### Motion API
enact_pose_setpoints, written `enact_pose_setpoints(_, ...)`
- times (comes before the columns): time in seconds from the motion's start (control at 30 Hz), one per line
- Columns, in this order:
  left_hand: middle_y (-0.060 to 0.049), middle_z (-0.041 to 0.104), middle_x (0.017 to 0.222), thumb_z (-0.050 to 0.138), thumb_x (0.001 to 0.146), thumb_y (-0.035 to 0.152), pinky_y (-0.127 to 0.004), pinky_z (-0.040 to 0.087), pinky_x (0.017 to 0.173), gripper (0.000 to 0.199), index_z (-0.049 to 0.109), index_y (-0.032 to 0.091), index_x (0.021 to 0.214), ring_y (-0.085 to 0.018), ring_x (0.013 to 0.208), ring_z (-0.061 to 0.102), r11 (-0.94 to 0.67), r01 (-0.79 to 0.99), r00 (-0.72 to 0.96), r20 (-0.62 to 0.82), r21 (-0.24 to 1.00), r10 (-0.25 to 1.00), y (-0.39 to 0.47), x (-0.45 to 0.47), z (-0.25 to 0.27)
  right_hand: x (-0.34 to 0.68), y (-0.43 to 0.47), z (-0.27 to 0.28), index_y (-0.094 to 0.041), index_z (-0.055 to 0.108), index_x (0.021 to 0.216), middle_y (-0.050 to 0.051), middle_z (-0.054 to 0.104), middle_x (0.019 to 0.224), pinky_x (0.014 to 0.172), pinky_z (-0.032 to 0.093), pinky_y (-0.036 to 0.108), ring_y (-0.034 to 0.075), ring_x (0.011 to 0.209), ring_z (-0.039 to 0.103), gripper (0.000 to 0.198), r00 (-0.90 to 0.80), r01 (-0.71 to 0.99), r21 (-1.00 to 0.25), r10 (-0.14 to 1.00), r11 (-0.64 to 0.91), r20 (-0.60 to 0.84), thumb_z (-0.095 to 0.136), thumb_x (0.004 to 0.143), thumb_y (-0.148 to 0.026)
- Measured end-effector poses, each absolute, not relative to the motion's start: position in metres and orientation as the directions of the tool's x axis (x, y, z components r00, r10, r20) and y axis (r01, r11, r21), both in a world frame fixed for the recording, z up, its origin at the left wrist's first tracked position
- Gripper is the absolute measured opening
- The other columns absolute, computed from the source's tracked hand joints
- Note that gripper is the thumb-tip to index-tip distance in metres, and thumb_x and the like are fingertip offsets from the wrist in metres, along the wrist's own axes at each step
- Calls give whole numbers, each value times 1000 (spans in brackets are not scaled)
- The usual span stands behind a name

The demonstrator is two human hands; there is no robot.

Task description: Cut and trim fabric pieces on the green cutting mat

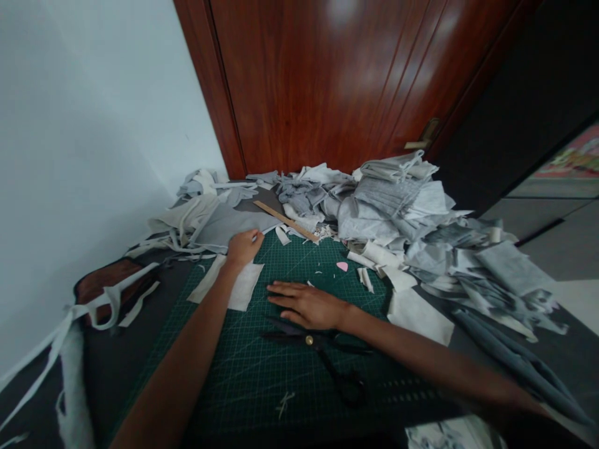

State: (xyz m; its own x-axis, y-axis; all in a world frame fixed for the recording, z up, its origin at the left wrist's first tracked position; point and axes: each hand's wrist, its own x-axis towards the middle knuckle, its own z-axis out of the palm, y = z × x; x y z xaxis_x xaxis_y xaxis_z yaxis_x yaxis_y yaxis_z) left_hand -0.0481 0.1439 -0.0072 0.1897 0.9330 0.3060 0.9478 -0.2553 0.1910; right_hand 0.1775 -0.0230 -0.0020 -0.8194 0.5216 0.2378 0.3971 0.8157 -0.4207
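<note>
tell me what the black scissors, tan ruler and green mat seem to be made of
Black scissors: probably metal, dark-finished, with slim blades and brass-coloured pivot; handles unclear. Tan ruler: likely wood or bamboo, matte, from its warm brown tone. Green mat: perhaps plastic or rubber, dull, with fine grid lines.

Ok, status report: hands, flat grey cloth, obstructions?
Left hand curled at flat grey cloth, grip unclear. Right hand spread on green gridded cutting mat. Black metal scissors beside right hand, possibly obstructing.

Dim, cool light leaves soft glare across the brown door (322, 87).
</note>
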Motion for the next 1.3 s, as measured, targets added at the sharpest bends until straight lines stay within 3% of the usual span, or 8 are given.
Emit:
enact_pose_setpoints(0.27, -9, 79, 90, 42, 102, 34, -30, 40, 71, 36, 73, 21, 89, -24, 87, 71, -262, 942, 190, 310, 208, 931, 146, -49, -9, 198, 2, -25, -14, 55, 153, 14, 49, 163, 130, 33, 45, 20, 157, 38, 46, -840, 308, -454, 463, 836, 282, 44, 108, -19)
enact_pose_setpoints(0.43, -8, 78, 86, 43, 102, 35, -31, 39, 70, 37, 72, 22, 84, -24, 84, 69, -263, 940, 189, 310, 218, 932, 147, -47, -10, 257, 56, -25, -13, 63, 144, 16, 57, 157, 128, 37, 48, 24, 151, 48, 42, -648, 535, -457, 693, 710, 318, 44, 107, -23)
enact_pose_setpoints(0.57, -9, 78, 87, 43, 102, 34, -31, 39, 70, 37, 73, 21, 84, -23, 85, 69, -261, 936, 182, 311, 235, 933, 146, -47, -9, 279, 72, -18, -13, 63, 142, 18, 63, 150, 124, 40, 56, 27, 144, 56, 45, -563, 578, -464, 740, 671, 368, 35, 108, -22)
enact_pose_setpoints(0.67, -9, 78, 88, 43, 102, 34, -31, 39, 71, 37, 73, 21, 85, -24, 85, 69, -256, 933, 175, 304, 252, 936, 147, -46, -8, 260, 48, -13, -19, 64, 138, 14, 68, 143, 120, 43, 51, 25, 138, 59, 38, -596, 533, -465, 704, 707, 387, 41, 109, -26)
enact_pose_setpoints(0.8, -9, 78, 88, 43, 102, 34, -31, 38, 71, 38, 74, 21, 86, -24, 85, 68, -239, 933, 158, 289, 269, 944, 148, -46, -7, 219, 0, -11, -19, 69, 120, 10, 71, 116, 100, 49, 39, 22, 109, 63, 26, -788, 377, -397, 515, 837, 337, 59, 104, -38)
enact_pose_setpoints(0.9, -10, 78, 88, 43, 101, 32, -31, 37, 71, 37, 74, 20, 84, -24, 86, 68, -230, 932, 149, 281, 281, 948, 149, -46, -7, 208, -7, -14, -20, 69, 114, 8, 69, 107, 93, 45, 36, 21, 100, 60, 19, -855, 369, -290, 445, 883, 266, 55, 105, -30)
enact_pose_setpoints(1.07, -9, 78, 87, 42, 100, 30, -31, 36, 70, 37, 72, 19, 82, -23, 84, 67, -241, 922, 155, 280, 304, 947, 150, -46, -4, 243, 47, -18, -21, 69, 102, 7, 69, 95, 88, 42, 35, 22, 92, 60, 19, -707, 523, -302, 604, 797, 369, 51, 102, -16)
enact_pose_setpoints(1.3, -9, 75, 80, 40, 99, 29, -31, 35, 68, 38, 69, 19, 76, -22, 78, 65, -254, 909, 160, 287, 330, 945, 148, -46, -1, 256, 38, -12, -20, 65, 107, 7, 66, 91, 85, 46, 37, 22, 87, 60, 16, -591, 520, -384, 646, 763, 483, 50, 102, -20)
